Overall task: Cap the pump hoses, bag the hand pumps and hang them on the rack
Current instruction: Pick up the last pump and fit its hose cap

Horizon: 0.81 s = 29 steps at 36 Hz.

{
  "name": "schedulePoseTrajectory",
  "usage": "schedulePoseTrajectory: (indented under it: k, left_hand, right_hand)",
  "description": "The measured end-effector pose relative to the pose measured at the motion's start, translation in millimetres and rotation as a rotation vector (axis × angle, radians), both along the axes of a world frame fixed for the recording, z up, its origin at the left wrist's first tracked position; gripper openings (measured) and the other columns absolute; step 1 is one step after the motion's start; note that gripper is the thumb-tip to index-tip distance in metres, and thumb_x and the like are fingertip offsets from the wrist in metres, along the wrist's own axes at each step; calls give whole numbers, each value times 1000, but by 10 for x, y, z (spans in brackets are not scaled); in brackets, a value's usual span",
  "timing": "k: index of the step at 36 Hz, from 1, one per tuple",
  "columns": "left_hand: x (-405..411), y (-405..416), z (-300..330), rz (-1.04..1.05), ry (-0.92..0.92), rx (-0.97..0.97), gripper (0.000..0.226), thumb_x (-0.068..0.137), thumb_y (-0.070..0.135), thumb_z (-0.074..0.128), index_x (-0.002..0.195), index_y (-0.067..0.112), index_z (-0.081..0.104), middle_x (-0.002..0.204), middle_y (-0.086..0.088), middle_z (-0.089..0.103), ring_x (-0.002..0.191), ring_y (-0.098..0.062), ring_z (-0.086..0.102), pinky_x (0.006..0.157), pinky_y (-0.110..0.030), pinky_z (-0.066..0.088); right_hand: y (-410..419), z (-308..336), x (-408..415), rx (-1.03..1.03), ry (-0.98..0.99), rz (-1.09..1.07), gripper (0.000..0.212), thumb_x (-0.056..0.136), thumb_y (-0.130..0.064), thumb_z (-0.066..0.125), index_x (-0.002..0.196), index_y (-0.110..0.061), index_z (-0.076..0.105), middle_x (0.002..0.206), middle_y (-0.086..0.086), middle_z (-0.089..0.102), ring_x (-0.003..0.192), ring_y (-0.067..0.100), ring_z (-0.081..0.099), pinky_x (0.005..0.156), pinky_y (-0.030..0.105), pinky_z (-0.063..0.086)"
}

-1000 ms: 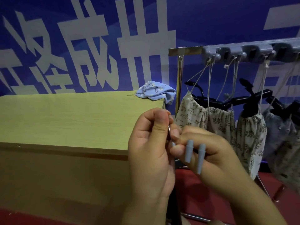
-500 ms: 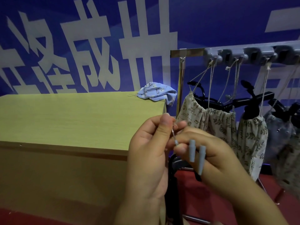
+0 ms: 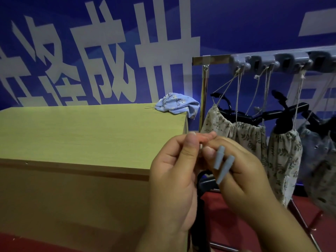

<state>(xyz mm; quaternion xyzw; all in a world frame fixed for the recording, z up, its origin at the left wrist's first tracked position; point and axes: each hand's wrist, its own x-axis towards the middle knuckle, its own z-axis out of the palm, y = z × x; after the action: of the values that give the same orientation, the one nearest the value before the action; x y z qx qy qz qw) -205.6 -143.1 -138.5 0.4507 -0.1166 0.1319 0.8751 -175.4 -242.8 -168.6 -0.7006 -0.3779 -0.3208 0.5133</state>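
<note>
A wooden table [image 3: 76, 135] was seen at left, with one blue bag [image 3: 177, 105] left crumpled on its far corner, not yet filled or hung. In front of the table edge, the left hand [image 3: 174, 171] was held up with thumb and forefinger pinched together on something small; a glint of metal was glimpsed between them, but what it was could not be told. The right hand [image 3: 241, 171] was pressed against it, fingers curled, with two grey caps [image 3: 221, 163] clamped between them, pointing down. A black pump hose [image 3: 201, 180] was partly seen below the hands, mostly hidden. Capping was judged to be underway, not finished. Further right, several floral bags [image 3: 283, 160] were already hung by their strings on the rack [image 3: 283, 60], with black pump handles [image 3: 291, 110] sticking out. Judged left: cap this pump, bag it in the blue bag, hang it.
</note>
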Motion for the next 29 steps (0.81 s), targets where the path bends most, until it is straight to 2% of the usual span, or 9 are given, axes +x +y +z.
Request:
schedulePoseTrajectory:
  k: [3, 7, 13, 15, 18, 21, 23, 26, 29]
  left_hand:
    - [8, 16, -7, -3, -33, 17, 22, 64, 30, 62, 69, 12, 73, 85, -13, 73, 80, -17, 70, 66, -21, 54]
    - [39, 54, -40, -47, -84, 51, 17, 67, 28, 61, 70, 16, 73, 89, -13, 73, 84, -19, 70, 69, -22, 54]
    - [96, 106, -95, -81, -136, 138, 14, 76, 20, 62, 79, 14, 75, 95, -12, 73, 89, -20, 70, 72, -23, 54]
    - [138, 177, -166, -47, -115, 239, 24, 81, 32, 61, 94, 17, 74, 108, -4, 71, 101, -14, 67, 80, -20, 52]
    - [249, 333, -380, 62, 22, 516, 55, 72, 67, 59, 119, 40, 59, 127, 21, 59, 115, 12, 51, 83, -5, 42]
    - [329, 467, -520, 11, 78, 717, 66, 65, 73, 56, 122, 39, 56, 132, 17, 55, 118, 16, 46, 81, 0, 38]
    - [350, 507, -538, 47, 2, 852, 55, 70, 70, 56, 111, 35, 64, 126, 15, 60, 120, 6, 49, 89, -8, 39]
    - [333, 496, -546, 204, -37, 1110, 35, 70, 69, 46, 96, 51, 62, 114, 29, 59, 117, 4, 50, 106, -36, 35]
    - [320, 524, -570, 277, -33, 1398, 30, 66, 78, 37, 83, 59, 53, 108, 41, 51, 127, 13, 31, 117, -44, -4]
  right_hand:
    - [-18, 7, -4, 4, 11, -7, 20, 95, -19, 44, 85, -10, 59, 83, -3, 56, 79, 12, 59, 69, 29, 48]
    - [-8, 17, 8, 23, -4, -36, 22, 95, -20, 44, 74, -28, 48, 78, -6, 53, 74, 16, 57, 65, 36, 47]
    - [33, -11, 21, 58, 74, -48, 19, 94, -24, 44, 83, -15, 56, 74, -9, 52, 69, 1, 53, 64, 16, 43]
    - [43, 13, 17, 100, 202, 2, 25, 94, -30, 46, 81, -14, 59, 69, -8, 52, 63, 3, 51, 61, 21, 44]
    - [34, 113, -9, 260, 418, 105, 21, 91, -31, 53, 81, -21, 69, 67, -1, 59, 64, 8, 59, 60, 17, 49]
    - [38, 201, 19, 405, 585, 260, 21, 82, -31, 55, 70, -28, 72, 72, 6, 58, 65, 11, 63, 70, 27, 58]
    - [69, 232, 53, 386, 611, 265, 20, 82, -31, 55, 72, -29, 72, 69, 3, 56, 64, 9, 63, 74, 31, 58]
    - [83, 274, 87, 406, 649, 236, 23, 93, -24, 52, 80, -23, 71, 65, -2, 53, 62, 8, 58, 71, 29, 56]
    - [47, 395, 72, 421, 693, 276, 23, 95, -14, 47, 86, -9, 67, 60, -9, 56, 63, 7, 54, 64, 22, 53]
